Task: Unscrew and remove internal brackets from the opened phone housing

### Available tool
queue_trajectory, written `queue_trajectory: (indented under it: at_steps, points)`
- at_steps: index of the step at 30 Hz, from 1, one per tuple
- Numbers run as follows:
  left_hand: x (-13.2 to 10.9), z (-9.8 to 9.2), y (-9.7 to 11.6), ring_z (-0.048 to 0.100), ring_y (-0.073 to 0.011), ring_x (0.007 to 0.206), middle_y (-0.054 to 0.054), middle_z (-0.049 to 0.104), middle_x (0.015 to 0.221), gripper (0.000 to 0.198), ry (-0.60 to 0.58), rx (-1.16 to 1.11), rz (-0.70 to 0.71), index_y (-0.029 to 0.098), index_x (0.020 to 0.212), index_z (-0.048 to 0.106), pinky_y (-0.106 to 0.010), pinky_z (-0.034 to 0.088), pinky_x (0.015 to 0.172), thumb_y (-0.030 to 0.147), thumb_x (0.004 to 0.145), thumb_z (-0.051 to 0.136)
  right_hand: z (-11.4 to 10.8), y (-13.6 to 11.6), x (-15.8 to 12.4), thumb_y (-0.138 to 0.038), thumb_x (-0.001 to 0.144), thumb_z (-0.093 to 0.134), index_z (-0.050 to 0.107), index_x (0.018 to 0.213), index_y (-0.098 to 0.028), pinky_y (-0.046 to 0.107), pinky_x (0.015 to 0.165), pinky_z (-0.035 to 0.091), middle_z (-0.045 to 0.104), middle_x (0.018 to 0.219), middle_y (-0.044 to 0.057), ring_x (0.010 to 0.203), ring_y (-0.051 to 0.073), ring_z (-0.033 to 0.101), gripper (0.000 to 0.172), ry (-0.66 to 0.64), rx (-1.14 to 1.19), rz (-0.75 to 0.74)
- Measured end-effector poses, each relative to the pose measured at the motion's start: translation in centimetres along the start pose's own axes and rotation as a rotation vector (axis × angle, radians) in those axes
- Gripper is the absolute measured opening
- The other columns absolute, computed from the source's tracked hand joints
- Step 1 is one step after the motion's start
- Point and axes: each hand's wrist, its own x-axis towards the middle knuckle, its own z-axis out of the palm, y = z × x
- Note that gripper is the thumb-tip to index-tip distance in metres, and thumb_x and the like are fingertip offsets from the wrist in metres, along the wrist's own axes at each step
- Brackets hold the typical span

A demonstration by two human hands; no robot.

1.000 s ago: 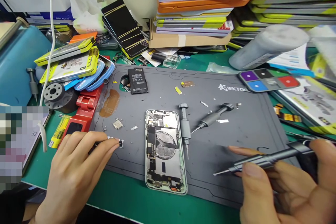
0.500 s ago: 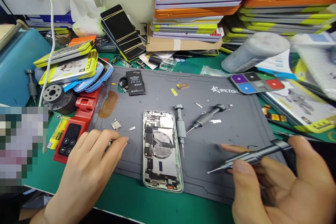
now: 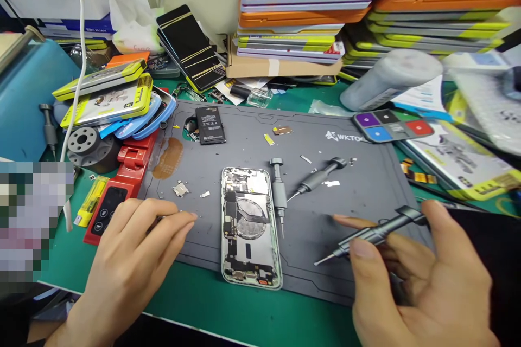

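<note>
An opened smartphone (image 3: 252, 227) lies on the grey work mat (image 3: 313, 227), its circuit board and inner parts exposed. My right hand (image 3: 423, 271) grips a grey precision screwdriver (image 3: 372, 234), its tip pointing left towards the phone, apart from it and above the mat. To the phone's left hovers my left hand (image 3: 136, 260), thumb and fingers brought together; whatever they may hold is hidden. Beside the phone lies a second screwdriver (image 3: 279, 190), and a third screwdriver (image 3: 319, 178) rests farther right. A small metal bracket (image 3: 181, 188) and tiny parts lie left of the phone.
A black battery (image 3: 210, 125) lies on the mat's far part. A red device (image 3: 122, 187) and stacked yellow boxes (image 3: 118, 98) stand left. Tall stacks of orange cases (image 3: 305, 16) line the back. A grey bottle (image 3: 391, 78) and a coloured tray (image 3: 393, 126) are at right.
My right hand has shifted slightly left with the screwdriver, whose tip is a little nearer the phone. My left hand has barely moved. The view has shifted slightly.
</note>
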Motion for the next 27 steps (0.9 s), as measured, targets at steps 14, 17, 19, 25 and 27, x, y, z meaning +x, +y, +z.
queue_trajectory:
  at_steps: [14,17,19,25,27]
  points:
    - [0.8,0.4,0.5,0.063,-0.0199,0.09,-0.004,0.073,0.106,0.014,0.019,0.112,0.066,0.019,0.115,0.072,-0.039,0.051,0.082,0.014,0.108,0.061,0.1,-0.6,-0.3,-0.07,0.099,0.071,0.042,0.171,-0.029,0.076,0.098,0.058,0.08,0.12,0.016,0.103,0.042,0.077,0.088,-0.049,0.075,0.014]
    - [0.6,0.2,0.5,0.064,-0.0194,0.093,-0.003,0.072,0.107,0.019,0.072,0.059,-0.031,0.022,0.119,0.073,-0.039,0.053,0.086,0.011,0.104,0.067,0.1,-0.5,-0.3,-0.069,0.099,0.072,0.043,0.17,-0.03,0.076,0.096,0.058,0.08,0.121,0.015,0.102,0.042,0.077,0.086,-0.045,0.07,0.007]
    - [0.3,-0.1,0.3,0.064,-0.0192,0.094,-0.002,0.072,0.107,0.022,0.089,0.048,-0.064,0.024,0.119,0.074,-0.039,0.052,0.087,0.01,0.104,0.067,0.1,-0.5,-0.2,-0.068,0.1,0.071,0.043,0.17,-0.03,0.072,0.093,0.061,0.08,0.122,0.015,0.101,0.041,0.078,0.085,-0.05,0.075,-0.006]
    - [-0.4,-0.6,-0.4,0.062,-0.0219,0.093,-0.005,0.072,0.113,0.022,-0.005,0.135,0.011,0.023,0.128,0.074,-0.042,0.051,0.085,0.02,0.108,0.065,0.0,-0.4,-0.2,-0.07,0.098,0.071,0.044,0.17,-0.028,0.066,0.087,0.063,0.08,0.122,0.016,0.099,0.041,0.079,0.088,-0.04,0.046,-0.006]
    - [-0.4,-0.5,-0.4,0.061,-0.0226,0.091,-0.005,0.072,0.111,0.021,-0.024,0.163,0.016,0.024,0.127,0.074,-0.043,0.05,0.084,0.025,0.107,0.067,0.0,-0.3,-0.3,-0.07,0.099,0.071,0.043,0.17,-0.027,0.068,0.092,0.061,0.08,0.123,0.015,0.101,0.041,0.078,0.088,-0.047,0.045,0.008]
